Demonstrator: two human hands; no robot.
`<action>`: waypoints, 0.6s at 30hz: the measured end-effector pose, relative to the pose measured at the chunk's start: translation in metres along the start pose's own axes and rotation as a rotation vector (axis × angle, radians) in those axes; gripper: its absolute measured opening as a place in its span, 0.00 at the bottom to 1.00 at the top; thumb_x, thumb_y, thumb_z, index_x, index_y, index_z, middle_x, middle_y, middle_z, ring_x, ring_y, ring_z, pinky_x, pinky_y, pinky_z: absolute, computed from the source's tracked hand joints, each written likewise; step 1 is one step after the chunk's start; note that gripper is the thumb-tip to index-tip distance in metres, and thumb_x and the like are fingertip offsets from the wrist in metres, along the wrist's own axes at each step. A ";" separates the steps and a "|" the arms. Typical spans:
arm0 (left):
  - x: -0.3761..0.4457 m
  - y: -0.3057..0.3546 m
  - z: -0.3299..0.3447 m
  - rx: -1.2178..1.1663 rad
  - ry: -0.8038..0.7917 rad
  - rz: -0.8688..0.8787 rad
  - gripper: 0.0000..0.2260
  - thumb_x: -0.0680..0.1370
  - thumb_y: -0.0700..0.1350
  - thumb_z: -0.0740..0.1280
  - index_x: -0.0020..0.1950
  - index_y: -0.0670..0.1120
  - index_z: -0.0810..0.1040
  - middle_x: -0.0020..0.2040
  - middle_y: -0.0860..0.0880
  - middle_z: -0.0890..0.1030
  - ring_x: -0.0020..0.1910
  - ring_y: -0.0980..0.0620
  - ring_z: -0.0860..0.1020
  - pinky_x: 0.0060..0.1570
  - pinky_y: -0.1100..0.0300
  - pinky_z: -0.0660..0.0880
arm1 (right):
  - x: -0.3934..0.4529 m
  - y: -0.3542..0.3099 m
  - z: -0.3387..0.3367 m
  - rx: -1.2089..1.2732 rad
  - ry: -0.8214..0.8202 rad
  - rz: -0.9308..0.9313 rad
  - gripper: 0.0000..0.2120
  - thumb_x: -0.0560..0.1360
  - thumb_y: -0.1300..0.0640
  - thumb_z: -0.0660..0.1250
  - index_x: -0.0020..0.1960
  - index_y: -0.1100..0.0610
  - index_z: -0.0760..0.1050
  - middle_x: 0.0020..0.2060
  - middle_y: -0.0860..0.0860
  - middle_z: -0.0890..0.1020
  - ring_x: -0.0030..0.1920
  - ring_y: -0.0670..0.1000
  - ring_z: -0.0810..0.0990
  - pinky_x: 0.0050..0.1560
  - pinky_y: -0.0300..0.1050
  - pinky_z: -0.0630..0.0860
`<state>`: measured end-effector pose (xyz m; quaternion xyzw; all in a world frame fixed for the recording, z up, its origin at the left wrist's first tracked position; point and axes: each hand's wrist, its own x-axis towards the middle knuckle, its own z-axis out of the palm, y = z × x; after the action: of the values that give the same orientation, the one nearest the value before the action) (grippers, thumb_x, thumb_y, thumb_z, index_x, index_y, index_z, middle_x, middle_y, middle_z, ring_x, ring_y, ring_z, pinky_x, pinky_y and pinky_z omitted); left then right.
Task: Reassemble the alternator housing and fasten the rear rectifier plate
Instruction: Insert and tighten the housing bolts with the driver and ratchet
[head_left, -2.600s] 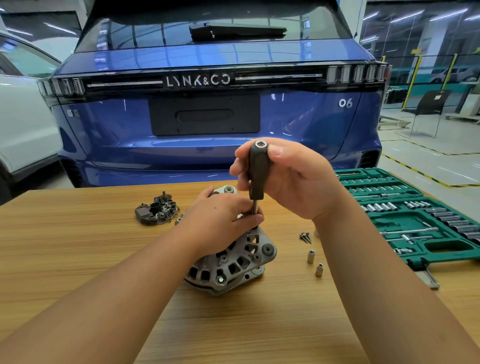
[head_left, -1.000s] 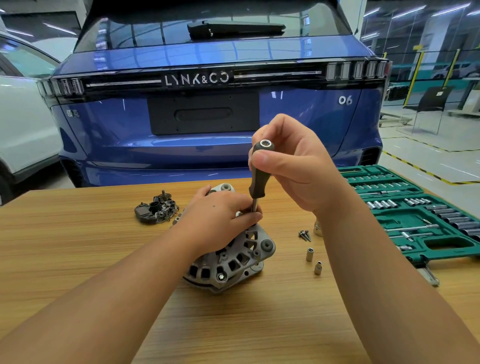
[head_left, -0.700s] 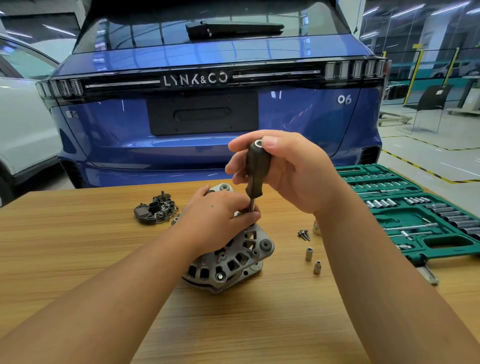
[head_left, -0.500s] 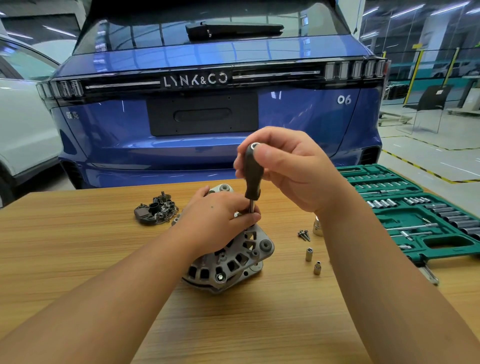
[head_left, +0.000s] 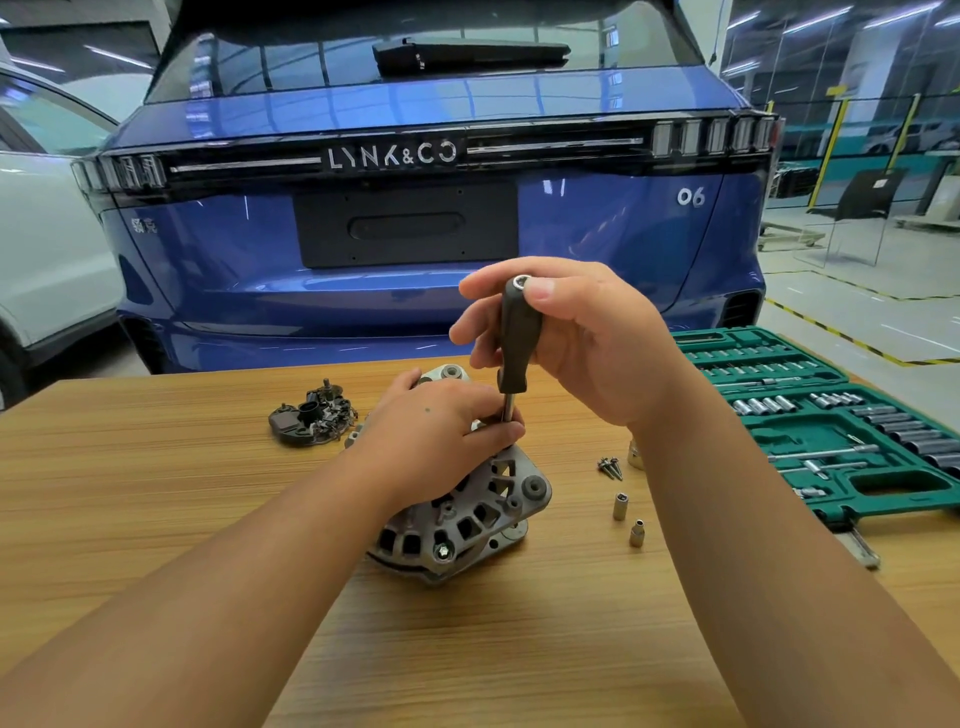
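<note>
Head view: our right hand (head_left: 582, 343) wraps the black nut-driver handle (head_left: 519, 338), thumb near its top end. Our left hand (head_left: 436, 441) grips the alternator housing (head_left: 467, 514) at mid-table, fingertips pinching the driver's shaft. The rectifier plate (head_left: 311, 421) lies far left; 2 sockets (head_left: 627, 517) stand right of the housing.

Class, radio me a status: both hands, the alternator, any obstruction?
Right hand grips black-handled driver. Left hand steadies grey cast alternator housing, fingers round shaft. Nothing blocking.
</note>
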<state>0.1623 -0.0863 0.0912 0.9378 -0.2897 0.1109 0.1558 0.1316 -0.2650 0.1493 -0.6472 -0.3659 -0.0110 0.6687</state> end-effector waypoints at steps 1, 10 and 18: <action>0.000 0.000 0.000 -0.002 0.006 0.000 0.11 0.82 0.62 0.58 0.52 0.63 0.79 0.53 0.65 0.80 0.57 0.62 0.72 0.77 0.48 0.48 | 0.000 0.001 -0.001 0.003 0.006 0.002 0.16 0.77 0.58 0.55 0.58 0.60 0.78 0.47 0.57 0.85 0.46 0.56 0.82 0.51 0.49 0.79; 0.002 0.001 -0.001 0.024 -0.021 0.000 0.10 0.82 0.61 0.58 0.53 0.63 0.78 0.53 0.64 0.80 0.57 0.61 0.73 0.76 0.48 0.49 | -0.006 -0.001 0.009 -0.064 0.434 0.133 0.23 0.76 0.39 0.55 0.41 0.50 0.84 0.43 0.52 0.87 0.46 0.52 0.85 0.49 0.49 0.81; -0.004 0.011 -0.010 -0.010 -0.082 -0.024 0.10 0.83 0.60 0.56 0.50 0.62 0.77 0.57 0.62 0.81 0.60 0.57 0.75 0.76 0.44 0.46 | -0.084 0.016 -0.041 -1.430 0.207 0.929 0.11 0.80 0.48 0.63 0.45 0.53 0.77 0.39 0.51 0.80 0.39 0.50 0.80 0.37 0.47 0.78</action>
<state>0.1520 -0.0892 0.1020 0.9442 -0.2850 0.0692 0.1499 0.0973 -0.3371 0.0973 -0.9931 0.0940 -0.0228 0.0667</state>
